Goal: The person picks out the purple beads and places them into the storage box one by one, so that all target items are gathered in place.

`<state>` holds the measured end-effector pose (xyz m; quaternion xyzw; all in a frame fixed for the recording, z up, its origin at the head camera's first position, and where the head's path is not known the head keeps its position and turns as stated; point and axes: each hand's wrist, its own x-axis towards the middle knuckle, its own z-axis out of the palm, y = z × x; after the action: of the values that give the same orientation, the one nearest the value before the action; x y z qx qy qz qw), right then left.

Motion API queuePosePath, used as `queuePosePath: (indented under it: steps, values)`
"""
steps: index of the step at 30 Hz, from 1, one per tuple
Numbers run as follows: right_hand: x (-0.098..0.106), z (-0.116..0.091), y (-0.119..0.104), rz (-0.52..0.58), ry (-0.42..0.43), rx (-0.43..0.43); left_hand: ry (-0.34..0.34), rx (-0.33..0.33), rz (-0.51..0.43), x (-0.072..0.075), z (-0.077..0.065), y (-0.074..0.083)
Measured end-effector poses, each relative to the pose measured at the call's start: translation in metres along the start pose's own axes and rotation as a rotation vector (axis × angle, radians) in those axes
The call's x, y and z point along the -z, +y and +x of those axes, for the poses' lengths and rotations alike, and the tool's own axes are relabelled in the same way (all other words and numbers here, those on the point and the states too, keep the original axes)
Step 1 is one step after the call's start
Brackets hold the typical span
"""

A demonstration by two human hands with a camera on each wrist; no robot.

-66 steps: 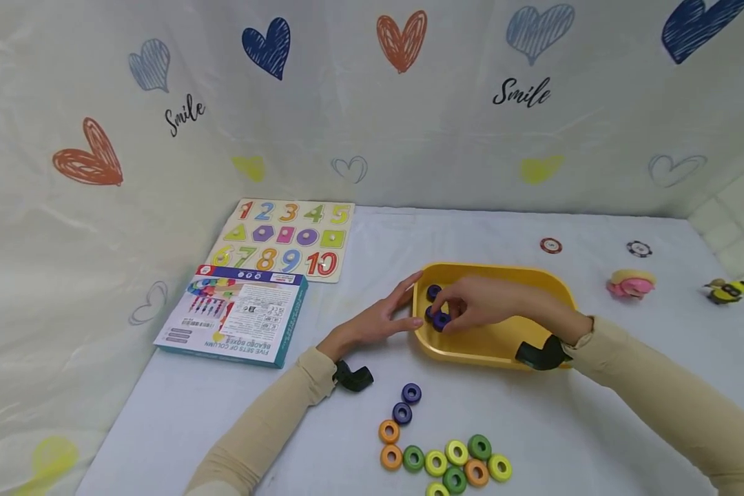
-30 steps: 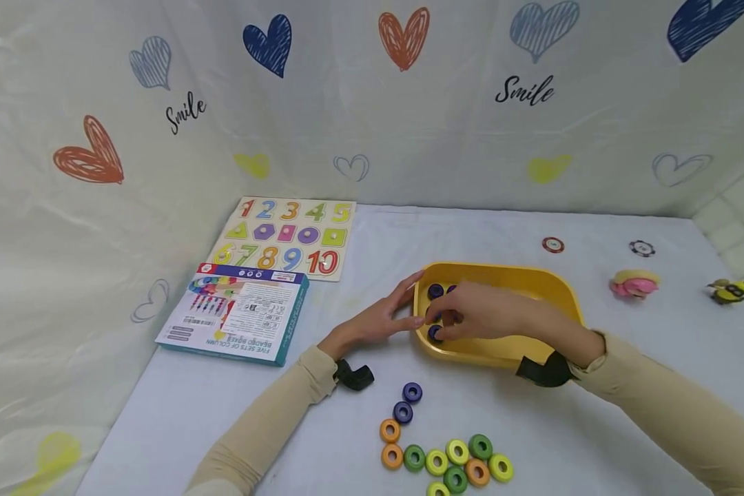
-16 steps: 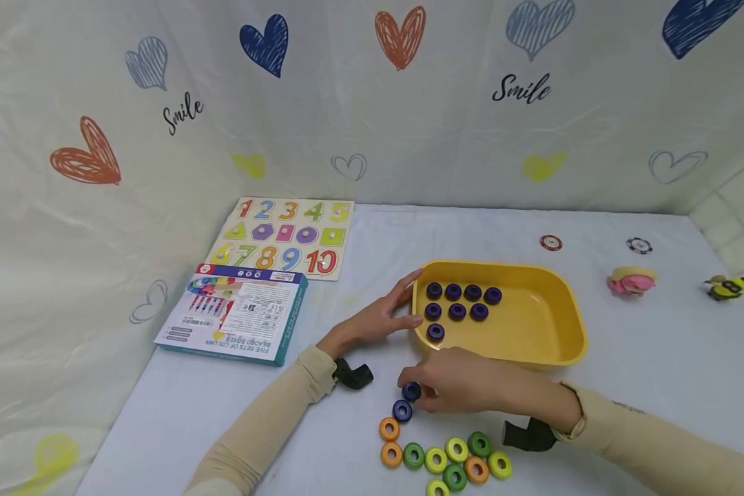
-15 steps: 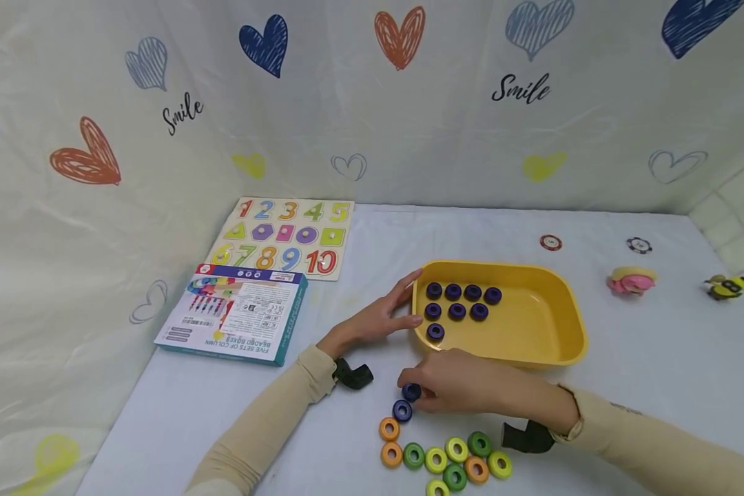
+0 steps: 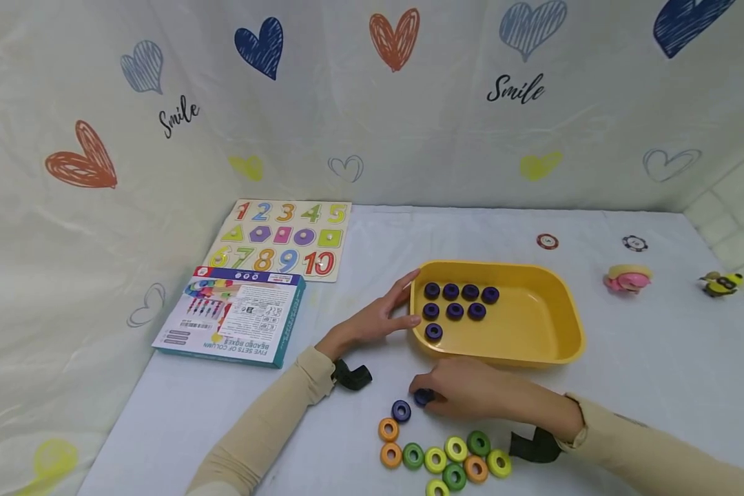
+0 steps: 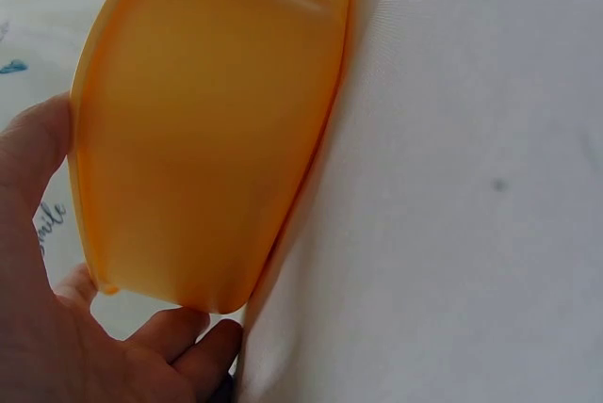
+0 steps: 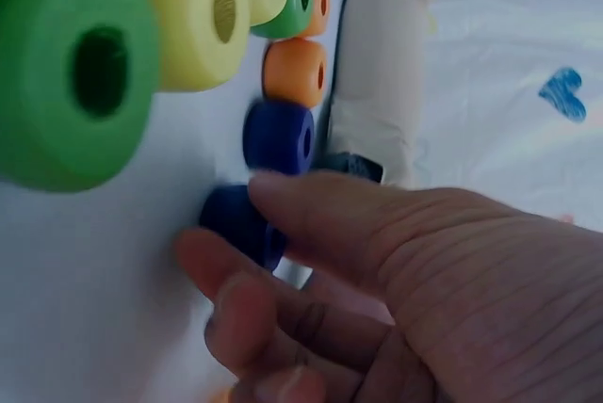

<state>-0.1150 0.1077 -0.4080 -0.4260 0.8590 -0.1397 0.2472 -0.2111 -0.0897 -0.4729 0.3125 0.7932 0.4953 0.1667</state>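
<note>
My right hand point(image 5: 471, 387) pinches a dark blue ring-shaped bead point(image 5: 423, 397) between thumb and fingers, low over the table just in front of the tray. In the right wrist view the thumb lies on one side of this bead point(image 7: 236, 219) and a finger on the other. Another dark blue bead point(image 5: 401, 411) lies to its left. My left hand point(image 5: 375, 320) holds the left end of the yellow tray point(image 5: 533, 355), thumb and fingers spread along it; the left wrist view shows them against the tray's wall point(image 6: 207, 139). Several dark blue beads point(image 5: 455, 311) sit in rows inside the tray.
Orange point(image 5: 390, 455), green point(image 5: 412, 456) and yellow beads point(image 5: 435, 459) lie at the front. A bead-set box point(image 5: 235, 317) overlaps a number puzzle board point(image 5: 285, 238) at left. At right are two chips point(image 5: 548, 241), a pink toy figure point(image 5: 629, 279) and a bee toy point(image 5: 721, 283).
My right hand has come out of the tray to the table beads, taken hold of a dark blue one and shifted it slightly right. My left hand stays on the tray's end.
</note>
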Motion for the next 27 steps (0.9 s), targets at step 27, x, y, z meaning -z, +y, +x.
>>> queuePosePath:
  steps: [27]
  values:
    - [0.052, -0.046, 0.021, 0.186, 0.067, 0.003, -0.015, -0.011, 0.004, 0.002, 0.0, 0.0]
